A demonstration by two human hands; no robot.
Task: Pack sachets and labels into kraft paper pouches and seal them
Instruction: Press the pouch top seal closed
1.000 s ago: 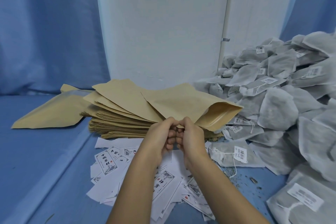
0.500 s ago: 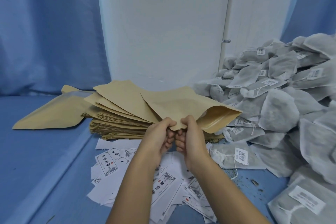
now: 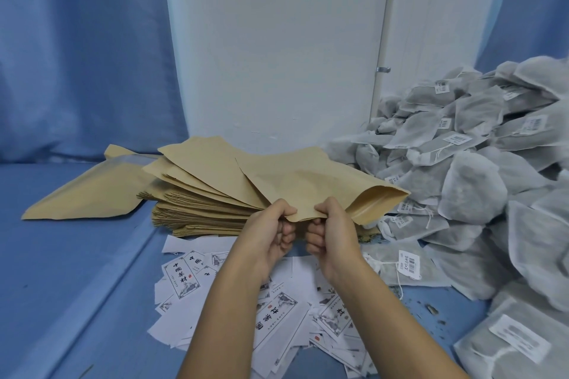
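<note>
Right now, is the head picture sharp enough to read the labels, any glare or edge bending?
Head view: soft even light, no glare; big characters on the labels legible, sachet tags too small to read; mild wide-angle bending at the edges; held pouch sharp.

sachet heap (image 3: 474,194) walls right, open room left

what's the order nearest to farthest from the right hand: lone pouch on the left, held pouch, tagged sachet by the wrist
1. The held pouch, gripped by the right hand.
2. The tagged sachet, just right of the wrist.
3. The lone pouch, far left.
</note>
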